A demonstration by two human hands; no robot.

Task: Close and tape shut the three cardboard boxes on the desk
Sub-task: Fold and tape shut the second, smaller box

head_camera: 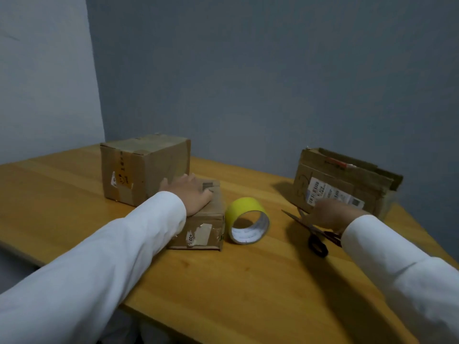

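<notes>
My left hand (190, 194) lies flat, fingers straight, on the small box (206, 219), pinning its flaps. My right hand (330, 216) is blurred over the scissors (314, 234); can't tell its grip. Tape roll (248, 220) sits between them, ready.

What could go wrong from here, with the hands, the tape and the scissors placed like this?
1. The scissors lie open under the right hand; a careless grab may meet a blade.
2. The yellow tape roll stands on its edge beside the small box, so a nudge might send it rolling.
3. The left hand rests flat on the small box; moving it may shift the box and bump the roll.
</notes>
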